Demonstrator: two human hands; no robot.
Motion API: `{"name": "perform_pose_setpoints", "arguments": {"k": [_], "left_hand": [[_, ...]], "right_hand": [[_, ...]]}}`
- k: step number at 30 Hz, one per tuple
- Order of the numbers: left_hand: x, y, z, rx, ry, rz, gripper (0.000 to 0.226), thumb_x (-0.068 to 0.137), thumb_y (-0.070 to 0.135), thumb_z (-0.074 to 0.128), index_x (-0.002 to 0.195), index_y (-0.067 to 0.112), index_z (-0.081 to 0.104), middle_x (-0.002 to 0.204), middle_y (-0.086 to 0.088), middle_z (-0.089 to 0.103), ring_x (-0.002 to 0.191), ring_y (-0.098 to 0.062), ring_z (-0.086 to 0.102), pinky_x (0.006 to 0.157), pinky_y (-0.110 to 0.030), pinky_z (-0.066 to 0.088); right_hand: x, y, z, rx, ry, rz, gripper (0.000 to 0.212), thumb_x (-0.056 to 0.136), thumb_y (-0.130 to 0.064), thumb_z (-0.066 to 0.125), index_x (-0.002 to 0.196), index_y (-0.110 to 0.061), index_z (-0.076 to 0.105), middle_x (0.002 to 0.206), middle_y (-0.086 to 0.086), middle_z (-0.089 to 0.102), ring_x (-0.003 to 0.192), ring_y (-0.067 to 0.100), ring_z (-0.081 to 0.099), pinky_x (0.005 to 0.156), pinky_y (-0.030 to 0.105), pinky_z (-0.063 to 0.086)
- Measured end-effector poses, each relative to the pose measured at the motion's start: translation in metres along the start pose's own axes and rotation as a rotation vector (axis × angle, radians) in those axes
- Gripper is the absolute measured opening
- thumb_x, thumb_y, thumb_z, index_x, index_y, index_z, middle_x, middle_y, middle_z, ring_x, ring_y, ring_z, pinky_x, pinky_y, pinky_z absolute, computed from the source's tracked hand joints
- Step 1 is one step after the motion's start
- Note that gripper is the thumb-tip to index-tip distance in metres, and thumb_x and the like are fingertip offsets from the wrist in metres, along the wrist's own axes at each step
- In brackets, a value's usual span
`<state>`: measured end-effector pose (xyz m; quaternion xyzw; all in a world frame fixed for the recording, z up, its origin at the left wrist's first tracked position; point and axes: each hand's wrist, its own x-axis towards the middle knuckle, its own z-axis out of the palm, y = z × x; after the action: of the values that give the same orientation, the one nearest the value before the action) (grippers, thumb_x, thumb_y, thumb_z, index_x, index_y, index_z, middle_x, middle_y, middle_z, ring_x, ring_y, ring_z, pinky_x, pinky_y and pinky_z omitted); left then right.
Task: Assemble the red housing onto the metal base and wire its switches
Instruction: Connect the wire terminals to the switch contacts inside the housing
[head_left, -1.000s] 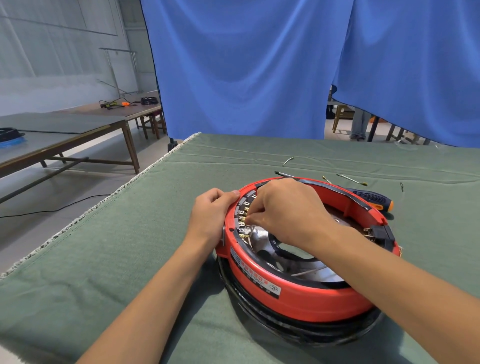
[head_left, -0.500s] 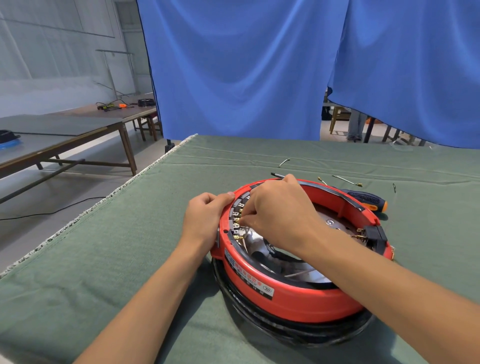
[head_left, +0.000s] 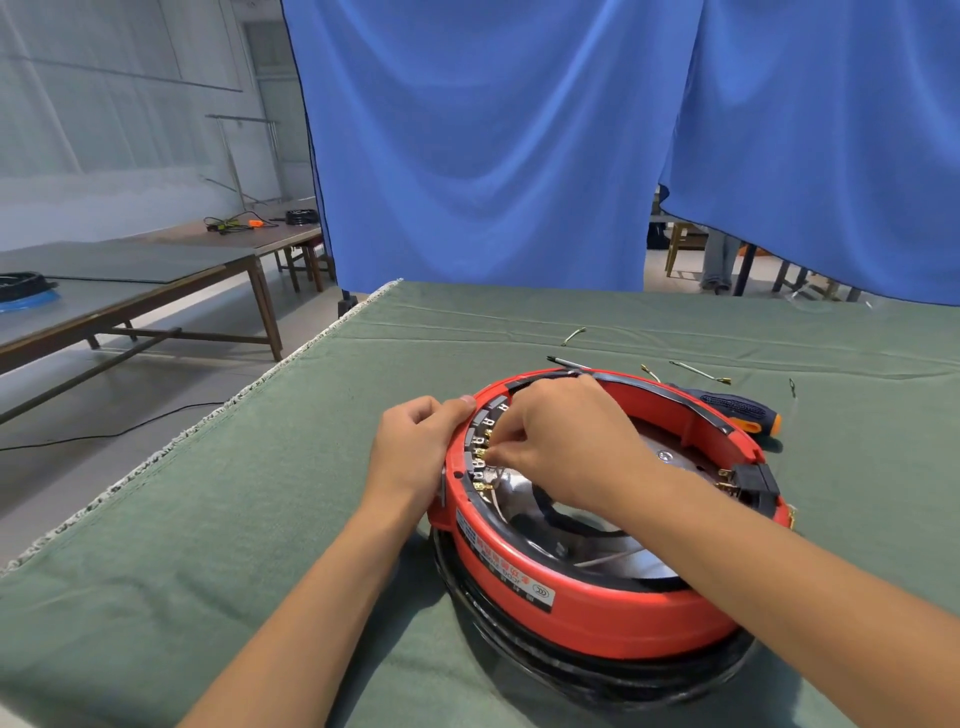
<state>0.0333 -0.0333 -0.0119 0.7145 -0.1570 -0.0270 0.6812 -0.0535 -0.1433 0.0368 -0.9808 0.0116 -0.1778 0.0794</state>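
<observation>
With the red housing (head_left: 597, 613) seated, wiring was in hand: the left hand (head_left: 415, 447) gripped its rim while the right hand (head_left: 566, 441) pinched at the switch terminals (head_left: 480, 457), and seating the connector squarely likely came next.

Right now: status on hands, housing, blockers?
Left hand grips red housing rim. Right hand pinches at switch terminals inside. Housing seated on base. Screwdriver beyond, clear.

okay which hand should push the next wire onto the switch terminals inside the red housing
Right. The right hand is already inside the red housing, fingers pinched at the brass terminals. The left hand grips the rim outside, bracing it, so it likely should stay there.
</observation>
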Motion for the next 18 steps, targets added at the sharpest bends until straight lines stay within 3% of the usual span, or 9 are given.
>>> {"name": "perform_pose_setpoints", "arguments": {"k": [6,10,14,18], "left_hand": [[0.002,-0.001,-0.011,0.264,0.012,0.06,0.045,0.08,0.045,0.068,0.061,0.01,0.048,0.057,-0.007,0.051,0.057,-0.02,0.048,0.061,-0.035,0.04],[-0.001,0.003,-0.014,0.255,-0.145,0.096,0.064,0.072,0.055,0.056,0.069,-0.01,0.053,0.062,-0.026,0.055,0.057,-0.021,0.05,0.061,-0.043,0.046],[0.0,0.003,-0.012,0.25,-0.139,0.137,0.056,0.074,0.049,0.052,0.064,-0.006,0.053,0.054,-0.011,0.054,0.053,-0.019,0.049,0.058,-0.038,0.041],[0.002,-0.001,-0.011,0.207,-0.125,0.163,0.041,0.078,0.041,0.055,0.053,0.009,0.048,0.049,-0.002,0.045,0.05,-0.016,0.041,0.055,-0.034,0.034]], "right_hand": [[0.002,0.008,-0.003,0.169,-0.098,0.081,0.014,0.079,-0.044,0.071,0.082,-0.032,0.074,0.068,-0.011,0.06,0.066,0.008,0.052,0.057,0.024,0.035],[0.004,0.007,-0.002,0.145,-0.099,0.07,0.011,0.08,-0.041,0.07,0.085,-0.033,0.076,0.082,-0.008,0.07,0.075,0.012,0.058,0.064,0.026,0.042],[0.003,0.005,-0.001,0.078,-0.037,0.042,0.01,0.08,-0.039,0.069,0.085,-0.034,0.076,0.086,-0.008,0.072,0.083,0.014,0.061,0.065,0.027,0.043],[0.002,0.004,0.002,0.031,-0.007,0.0,0.012,0.08,-0.035,0.066,0.086,-0.032,0.075,0.084,-0.004,0.071,0.084,0.018,0.061,0.064,0.027,0.043]]}}
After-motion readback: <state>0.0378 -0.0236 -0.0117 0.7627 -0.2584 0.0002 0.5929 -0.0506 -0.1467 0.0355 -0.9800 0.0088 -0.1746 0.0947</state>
